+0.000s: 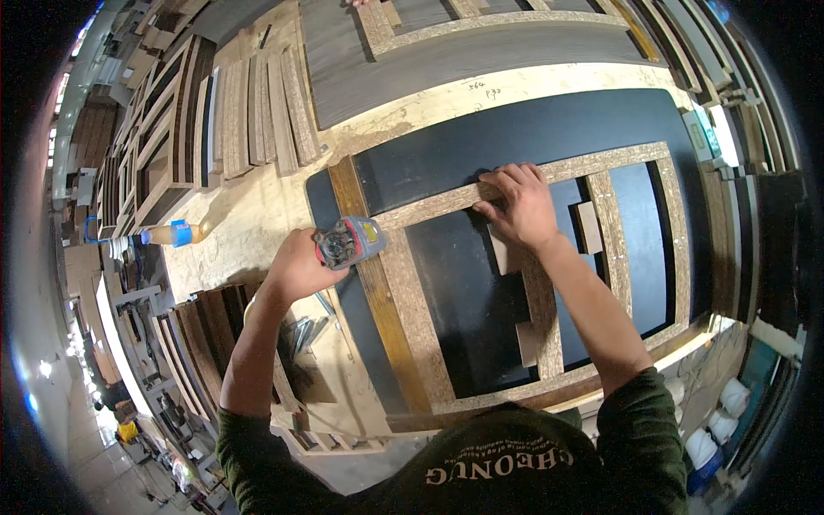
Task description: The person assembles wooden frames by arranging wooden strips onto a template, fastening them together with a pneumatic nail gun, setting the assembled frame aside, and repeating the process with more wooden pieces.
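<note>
Here, speckled rectangular chipboard frame [543, 324]

The pale wooden worktop [232, 204] carries a black panel [481, 142]. Beyond that lies a grey panel [343, 69], with wood strips [257, 112] to its left.

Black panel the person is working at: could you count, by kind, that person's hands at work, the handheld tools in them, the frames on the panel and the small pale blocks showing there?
Handheld tool: 1
Chipboard frame: 1
Hands: 2 (left hand, right hand)
Small pale blocks: 3 visible
Total: 7
</note>
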A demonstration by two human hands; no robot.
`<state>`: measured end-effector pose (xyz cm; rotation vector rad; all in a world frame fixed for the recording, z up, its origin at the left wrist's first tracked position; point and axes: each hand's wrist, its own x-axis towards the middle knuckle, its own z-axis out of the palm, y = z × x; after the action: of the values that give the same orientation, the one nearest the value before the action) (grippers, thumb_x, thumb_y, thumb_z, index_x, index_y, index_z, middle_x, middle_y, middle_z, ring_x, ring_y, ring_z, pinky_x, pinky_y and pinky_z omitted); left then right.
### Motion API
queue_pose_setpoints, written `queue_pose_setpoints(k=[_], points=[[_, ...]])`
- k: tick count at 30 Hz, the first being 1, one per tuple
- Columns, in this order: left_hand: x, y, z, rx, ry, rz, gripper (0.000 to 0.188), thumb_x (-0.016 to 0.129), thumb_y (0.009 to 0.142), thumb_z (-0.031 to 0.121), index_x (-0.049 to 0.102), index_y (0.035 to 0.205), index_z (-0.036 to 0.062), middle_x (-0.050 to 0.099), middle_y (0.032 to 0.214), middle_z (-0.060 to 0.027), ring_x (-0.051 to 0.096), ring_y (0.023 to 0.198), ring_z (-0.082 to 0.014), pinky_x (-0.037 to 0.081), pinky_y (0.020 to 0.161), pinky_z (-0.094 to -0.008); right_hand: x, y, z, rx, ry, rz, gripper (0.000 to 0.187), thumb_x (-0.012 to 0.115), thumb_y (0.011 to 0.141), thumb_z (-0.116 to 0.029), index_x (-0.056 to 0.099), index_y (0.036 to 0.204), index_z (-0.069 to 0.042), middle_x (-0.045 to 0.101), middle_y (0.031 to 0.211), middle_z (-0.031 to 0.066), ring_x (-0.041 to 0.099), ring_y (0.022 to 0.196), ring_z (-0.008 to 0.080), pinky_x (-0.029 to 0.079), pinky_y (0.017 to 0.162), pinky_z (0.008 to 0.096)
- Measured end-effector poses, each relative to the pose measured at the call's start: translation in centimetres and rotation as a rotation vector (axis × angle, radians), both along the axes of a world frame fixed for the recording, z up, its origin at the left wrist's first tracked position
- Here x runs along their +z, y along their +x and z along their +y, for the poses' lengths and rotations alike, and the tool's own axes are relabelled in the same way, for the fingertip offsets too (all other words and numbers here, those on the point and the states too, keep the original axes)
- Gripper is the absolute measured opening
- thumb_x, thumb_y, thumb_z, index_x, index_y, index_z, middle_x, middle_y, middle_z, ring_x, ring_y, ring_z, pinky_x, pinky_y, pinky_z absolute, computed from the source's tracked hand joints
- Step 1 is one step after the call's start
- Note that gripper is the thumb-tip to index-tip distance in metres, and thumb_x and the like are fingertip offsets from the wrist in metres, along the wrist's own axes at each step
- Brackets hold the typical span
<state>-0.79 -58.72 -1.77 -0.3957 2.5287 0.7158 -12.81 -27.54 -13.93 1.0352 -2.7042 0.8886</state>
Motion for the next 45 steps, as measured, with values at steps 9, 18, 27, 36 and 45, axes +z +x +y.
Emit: queue_pose_setpoints(k=[9,18,27,36,45], points=[[-1.5,-0.3,-0.2,-0.008,-0.035,0.024,0.041,0.078,0.061,0.023,0.061,0.086,-0.0052,0.066,0.081,-0.0204,0.067,0.083,-0.0313,0.052,0.075,-0.0356,0.6,-0.1,0.0,0.001,0.001,-0.05,0.036,0.069,0.077,-0.034,0.064,0.102,-0.01,0.057,0.093,0.0069,0.053,0.091,0.0272,0.038,0.097,0.0406],[-0.2,-0.8,0.5,-0.049,0.152,0.071,0.036,0.076,0.064,0.021,0.062,0.088,-0.0025,0.068,0.081,-0.0168,0.068,0.079,-0.0226,0.051,0.07,-0.0322,0.3,-0.1,0.1,-0.004,0.006,-0.01,0.038,0.071,0.075,-0.033,0.063,0.103,-0.009,0.057,0.092,0.007,0.054,0.091,0.0274,0.038,0.096,0.0405],[-0.4,-0.7,0.9,-0.031,0.095,0.085,0.028,0.076,0.066,0.016,0.064,0.083,-0.0019,0.068,0.076,-0.0129,0.068,0.073,-0.0188,0.051,0.065,-0.0311,0.7,0.1,0.1,-0.008,0.083,-0.116,0.037,0.068,0.076,-0.035,0.063,0.103,-0.01,0.057,0.098,0.0088,0.053,0.102,0.0284,0.036,0.1,0.0423],[3.2,5.9,5.6,0.096,0.229,0.296,0.027,0.072,0.07,0.009,0.066,0.094,-0.0014,0.069,0.083,-0.0083,0.064,0.081,-0.0128,0.051,0.072,-0.0306,0.1,0.3,0.5,0.005,-0.07,-0.027,0.033,0.069,0.075,-0.033,0.064,0.099,-0.011,0.059,0.1,0.0086,0.055,0.102,0.0279,0.033,0.103,0.0449],[7.3,7.4,14.7,0.081,0.16,0.267,0.03,0.071,0.071,0.011,0.066,0.097,-0.0026,0.07,0.086,-0.0103,0.064,0.082,-0.011,0.051,0.072,-0.03,2.6,-3.8,7.5,0.092,0.074,-0.111,0.056,0.057,0.082,-0.037,0.045,0.132,-0.015,0.045,0.138,0.0067,0.035,0.133,0.0285,0.02,0.109,0.0562]])
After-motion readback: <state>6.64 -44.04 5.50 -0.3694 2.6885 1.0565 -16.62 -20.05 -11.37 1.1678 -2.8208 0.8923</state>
